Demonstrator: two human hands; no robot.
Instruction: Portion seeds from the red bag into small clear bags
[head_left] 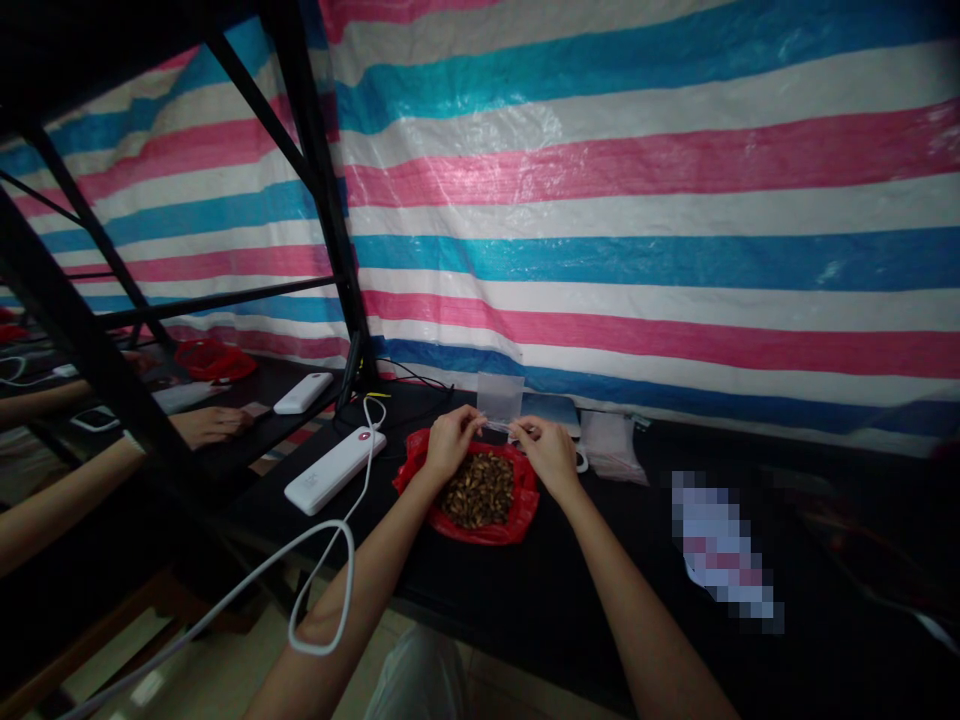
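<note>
Both hands pinch the near edge of a small clear plastic bag (pixel 500 396), held up beyond a red plastic bag. My left hand (pixel 452 440) is closed on its left corner. On the right corner, my right hand (pixel 549 450) is closed as well. Below them the red plastic bag (pixel 521 518) lies spread open on the black table, with a heap of small brown seed-like pieces (pixel 480 490) inside. A stack of clear plastic bags (pixel 611 447) rests to the right of my right hand. Whether the held bag contains anything, I cannot tell.
A white power bank (pixel 330 470) with a white cable (pixel 349 560) lies left of the red bag. Black metal posts (pixel 322 200) rise at the left. Beyond them a co-worker's hand (pixel 210 427) rests near another power bank (pixel 303 393). A blurred white item (pixel 720 545) lies right.
</note>
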